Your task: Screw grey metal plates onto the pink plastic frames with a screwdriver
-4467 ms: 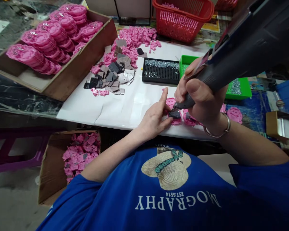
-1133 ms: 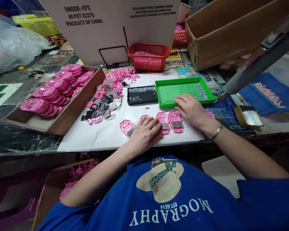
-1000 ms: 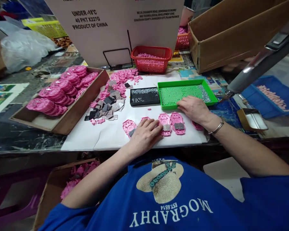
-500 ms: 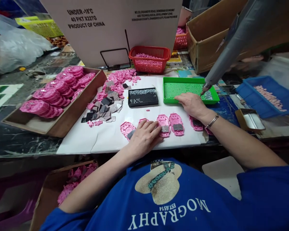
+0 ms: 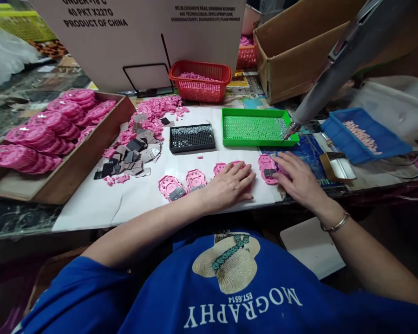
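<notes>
My left hand lies flat with its fingers stretched out, covering parts of two pink plastic casings, one of them a casing showing past its fingers. My right hand is open, fingers apart, at the right edge of another pink casing with a dark metal plate on it; whether it touches cannot be told. Two more casings with plates, a tilted one and an upright one, lie left of my left hand. A grey electric screwdriver hangs with its bit over the green tray.
A black perforated tray holds screws. Left of it lie metal plates and small pink parts. A cardboard box of stacked casings stands at left. Behind is a red basket; at right, a blue tray.
My right hand has come back from the green tray to the casing at the right. My left hand has moved rightward along the row. The whole view has shifted.
</notes>
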{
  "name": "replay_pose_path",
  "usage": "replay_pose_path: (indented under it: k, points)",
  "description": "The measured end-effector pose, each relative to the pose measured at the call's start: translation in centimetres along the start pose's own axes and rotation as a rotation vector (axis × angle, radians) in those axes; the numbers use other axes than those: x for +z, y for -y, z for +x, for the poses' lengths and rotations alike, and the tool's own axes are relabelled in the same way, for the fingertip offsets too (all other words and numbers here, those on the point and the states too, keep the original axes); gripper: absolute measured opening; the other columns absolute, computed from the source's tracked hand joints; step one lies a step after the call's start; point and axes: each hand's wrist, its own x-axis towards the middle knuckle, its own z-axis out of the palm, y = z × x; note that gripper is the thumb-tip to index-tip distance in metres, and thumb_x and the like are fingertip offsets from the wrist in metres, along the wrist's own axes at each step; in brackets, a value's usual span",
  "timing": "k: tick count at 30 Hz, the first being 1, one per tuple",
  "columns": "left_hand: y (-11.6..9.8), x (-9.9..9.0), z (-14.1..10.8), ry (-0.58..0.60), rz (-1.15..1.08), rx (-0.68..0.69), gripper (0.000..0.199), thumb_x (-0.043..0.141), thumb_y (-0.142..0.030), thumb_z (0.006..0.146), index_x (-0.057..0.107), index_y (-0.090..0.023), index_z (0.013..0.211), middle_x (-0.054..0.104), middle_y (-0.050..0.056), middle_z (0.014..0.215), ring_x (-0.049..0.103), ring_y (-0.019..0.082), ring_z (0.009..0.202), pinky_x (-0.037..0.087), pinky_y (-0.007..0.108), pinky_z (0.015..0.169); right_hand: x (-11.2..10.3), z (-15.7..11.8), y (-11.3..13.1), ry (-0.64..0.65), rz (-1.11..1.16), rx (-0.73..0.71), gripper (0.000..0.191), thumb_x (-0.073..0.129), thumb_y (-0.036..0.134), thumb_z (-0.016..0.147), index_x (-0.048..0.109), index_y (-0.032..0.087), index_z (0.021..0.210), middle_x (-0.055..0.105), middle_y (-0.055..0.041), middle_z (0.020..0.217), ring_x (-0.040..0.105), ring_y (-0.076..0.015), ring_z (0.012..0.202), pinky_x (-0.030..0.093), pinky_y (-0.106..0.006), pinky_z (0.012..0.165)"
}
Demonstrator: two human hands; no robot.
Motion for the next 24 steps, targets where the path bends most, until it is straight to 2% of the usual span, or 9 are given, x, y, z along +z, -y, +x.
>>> replay_pose_path:
  k: [2,5,11,14,19,21,24]
  points:
    - [0.3,0.4,-0.4,0.023,-0.009,-0.017,0.057,0.045,-0.049,0.099,0.046,-0.014,0.144,0.041,0.018,0.153,0.036,0.035,0.144,0.032,0.053,0.116,1.1,-1.3,-0.5,0.108,-0.054,0.027,0.053,0.047,0.046,0.096,0.054,0.018,0.14,0.049,-0.015,0.149,0.04,-0.0384,0.141,0.04,-0.058,0.11]
    - [0.6,0.5,-1.5,0.013,-0.005,-0.04,0.052,0.042,-0.045,0.101,0.046,-0.016,0.144,0.041,0.017,0.153,0.034,0.033,0.145,0.031,0.052,0.117,2.3,-1.5,-0.2,0.183,-0.062,-0.013,0.053,0.042,0.048,0.097,0.052,0.022,0.142,0.042,-0.01,0.155,0.033,-0.0384,0.145,0.035,-0.059,0.113]
    - [0.7,0.7,-3.2,-0.017,0.048,-0.078,0.051,0.041,-0.043,0.102,0.046,-0.016,0.144,0.043,0.016,0.152,0.036,0.032,0.144,0.033,0.051,0.117,3.0,0.1,1.7,0.182,0.001,-0.14,0.051,0.042,0.049,0.097,0.055,0.023,0.139,0.045,-0.008,0.154,0.033,-0.0362,0.145,0.033,-0.058,0.115]
    - [0.8,0.2,-4.3,-0.025,0.078,-0.086,0.055,0.041,-0.047,0.101,0.044,-0.015,0.146,0.04,0.016,0.154,0.035,0.032,0.145,0.031,0.051,0.118,3.2,0.5,2.5,0.193,0.035,-0.185,0.052,0.043,0.049,0.097,0.055,0.022,0.139,0.044,-0.0086,0.154,0.033,-0.0353,0.145,0.032,-0.057,0.115]
    - [1.8,-1.5,-8.4,-0.042,0.09,-0.212,0.067,0.047,-0.056,0.096,0.039,-0.015,0.149,0.032,0.017,0.159,0.027,0.033,0.149,0.022,0.053,0.122,3.4,1.0,3.3,0.238,0.032,-0.202,0.052,0.042,0.049,0.098,0.052,0.024,0.142,0.042,-0.0079,0.155,0.034,-0.0366,0.145,0.032,-0.06,0.114]
    - [2.3,-1.6,-10.1,-0.02,0.081,-0.276,0.074,0.05,-0.061,0.093,0.038,-0.015,0.15,0.03,0.017,0.159,0.023,0.036,0.15,0.021,0.055,0.122,3.4,1.2,3.5,0.243,0.029,-0.215,0.051,0.042,0.048,0.098,0.051,0.026,0.143,0.043,-0.0081,0.155,0.034,-0.0365,0.145,0.032,-0.06,0.113]
    - [2.8,-1.3,-11.9,0.009,0.062,-0.322,0.073,0.045,-0.064,0.094,0.039,-0.018,0.15,0.033,0.015,0.159,0.025,0.036,0.149,0.023,0.056,0.121,3.7,1.3,3.7,0.229,0.035,-0.243,0.05,0.043,0.047,0.098,0.052,0.026,0.142,0.044,-0.009,0.154,0.034,-0.0364,0.144,0.034,-0.06,0.112]
